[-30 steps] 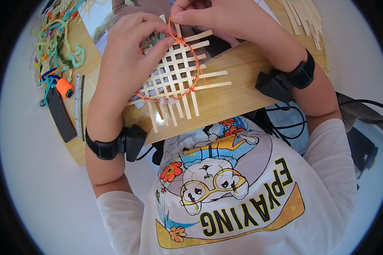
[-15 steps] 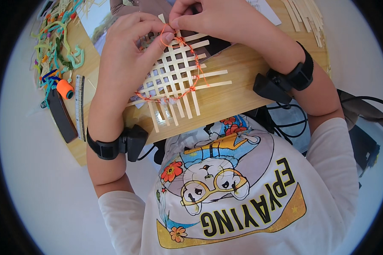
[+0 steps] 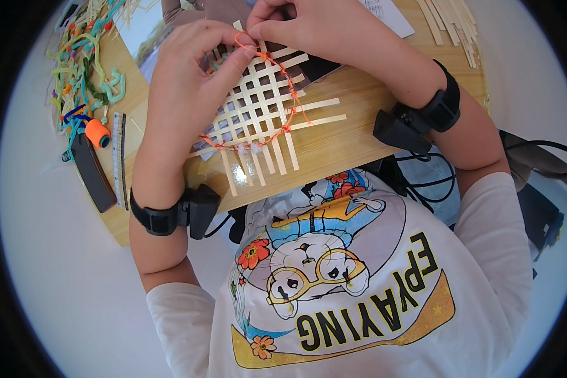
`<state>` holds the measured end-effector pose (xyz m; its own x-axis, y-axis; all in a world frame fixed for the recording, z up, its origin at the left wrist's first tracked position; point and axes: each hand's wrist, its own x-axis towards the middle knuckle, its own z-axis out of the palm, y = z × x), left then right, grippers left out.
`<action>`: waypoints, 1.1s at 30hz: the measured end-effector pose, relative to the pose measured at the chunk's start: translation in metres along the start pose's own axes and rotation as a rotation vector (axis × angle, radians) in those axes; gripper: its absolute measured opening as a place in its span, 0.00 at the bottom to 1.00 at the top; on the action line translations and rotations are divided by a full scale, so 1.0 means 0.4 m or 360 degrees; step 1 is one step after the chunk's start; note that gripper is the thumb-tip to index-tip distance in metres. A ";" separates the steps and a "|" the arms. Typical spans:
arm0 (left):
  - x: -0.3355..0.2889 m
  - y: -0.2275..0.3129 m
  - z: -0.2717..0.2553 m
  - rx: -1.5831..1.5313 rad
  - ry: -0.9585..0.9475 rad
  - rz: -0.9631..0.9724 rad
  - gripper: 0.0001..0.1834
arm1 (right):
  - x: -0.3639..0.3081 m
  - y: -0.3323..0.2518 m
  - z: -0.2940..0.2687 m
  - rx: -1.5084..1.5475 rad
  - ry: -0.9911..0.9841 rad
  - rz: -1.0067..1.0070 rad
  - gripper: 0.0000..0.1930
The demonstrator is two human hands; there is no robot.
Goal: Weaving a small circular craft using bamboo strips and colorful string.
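A lattice of woven bamboo strips (image 3: 253, 104) is tilted up over the table's near edge, its loose strip ends sticking out. Orange cord (image 3: 294, 94) runs around the lattice in a ring, knotted at several spots, with a short tail hanging on the right. At the far rim my left hand (image 3: 192, 72) is closed, thumb and forefinger pinching the cord where it loops up beside a strip. Just to its right, my right hand (image 3: 296, 25) is closed in a pinch at the same orange loop; its fingertips partly hide the cord.
On the left lie tangled coloured yarns (image 3: 85, 57), an orange thread spool (image 3: 97, 133), a dark flat case (image 3: 93, 170) and a ruler (image 3: 119, 160). Loose bamboo strips (image 3: 450, 28) lie at the far right. Printed pictures (image 3: 146, 41) lie under the work. Black cables (image 3: 431, 183) hang below the table edge.
The orange loop at the far rim now stands higher and narrower between my fingers. My right hand has shifted slightly left, and the lattice has moved very little.
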<state>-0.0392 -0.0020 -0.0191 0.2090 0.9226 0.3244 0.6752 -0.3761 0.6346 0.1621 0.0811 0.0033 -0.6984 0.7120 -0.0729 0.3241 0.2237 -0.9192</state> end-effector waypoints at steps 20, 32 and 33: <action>0.001 0.001 0.008 0.0145 0.0018 0.0022 0.07 | -0.013 -0.012 -0.062 -0.0138 -0.0367 -0.0054 0.05; 0.003 0.010 0.005 0.0115 -0.0008 -0.0010 0.06 | -0.001 0.048 -0.103 -0.0172 -0.0346 -0.0416 0.03; 0.002 0.010 0.005 0.0117 -0.0005 -0.0013 0.06 | 0.003 0.056 -0.104 -0.0229 -0.0397 -0.0581 0.04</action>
<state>-0.0349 -0.0024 -0.0177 0.2054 0.9259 0.3171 0.7271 -0.3612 0.5838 0.1952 0.1148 -0.0012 -0.9097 0.3916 0.1382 0.1017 0.5327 -0.8402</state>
